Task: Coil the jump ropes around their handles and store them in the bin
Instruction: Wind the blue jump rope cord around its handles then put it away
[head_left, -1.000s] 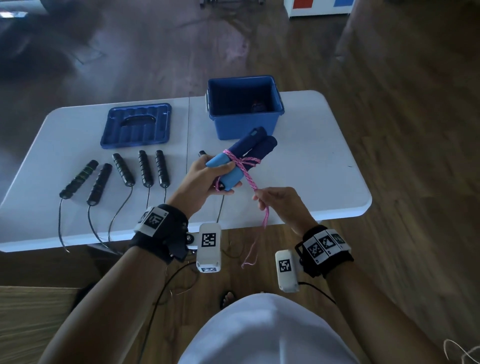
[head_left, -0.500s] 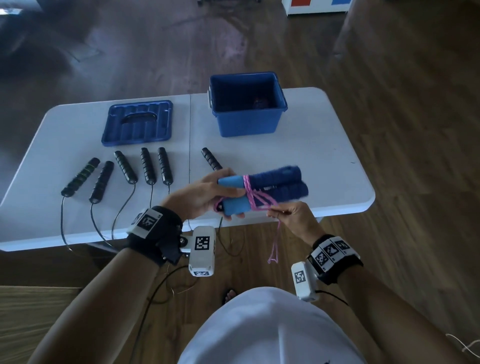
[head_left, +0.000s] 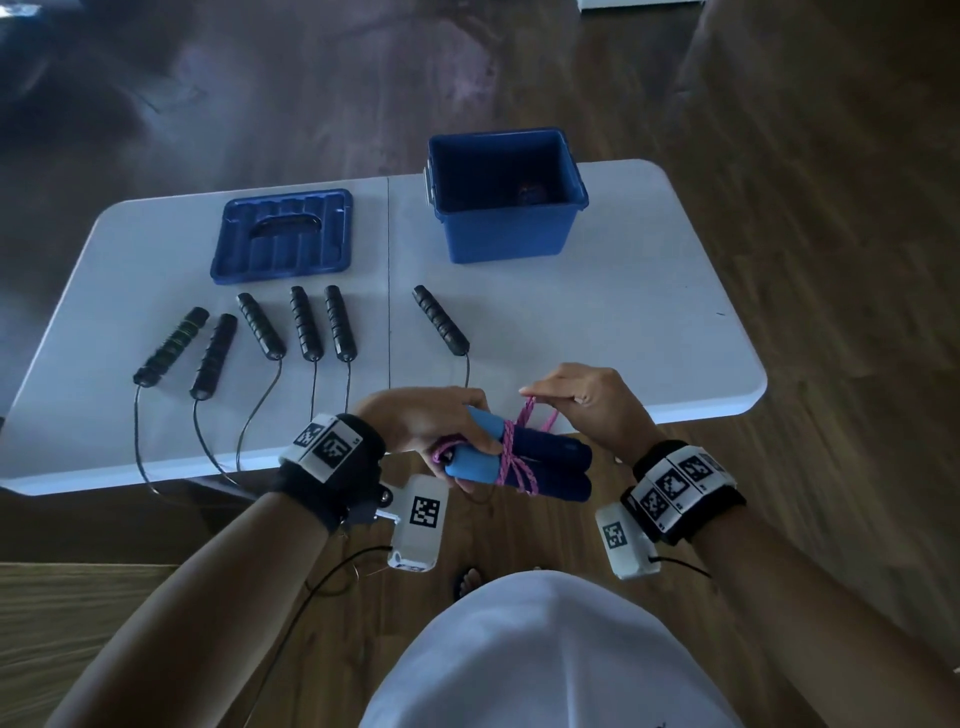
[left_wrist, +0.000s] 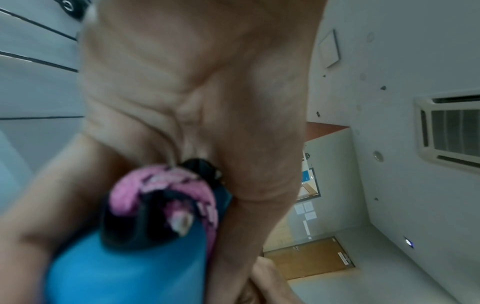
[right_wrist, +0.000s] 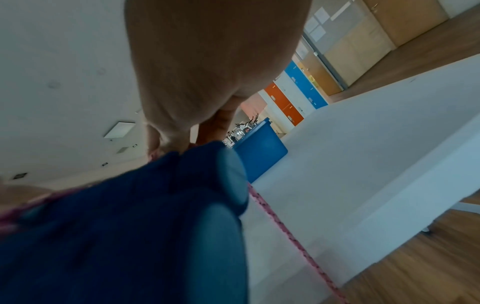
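- Here we see two blue foam handles lying side by side, light blue at one end and navy at the other, bound across the middle by several turns of a braided pink rope; the bundle is held in the air just in front of the near edge of the tabletop.
- Our left hand has its grip curled round the light-blue ends, thumb on top.
- Our right hand has its grip pinching a loop of the pink rope just above the handles.
- One open blue plastic bin, rectangular and deep, stands on the far side of the white tabletop; something dark lies inside, too dim to tell.
- One ribbed blue lid lies flat to its left.
- Six black ribbed handles lie in a row, five left of the tabletop's seam and one right, thin black cords trailing over the near edge.
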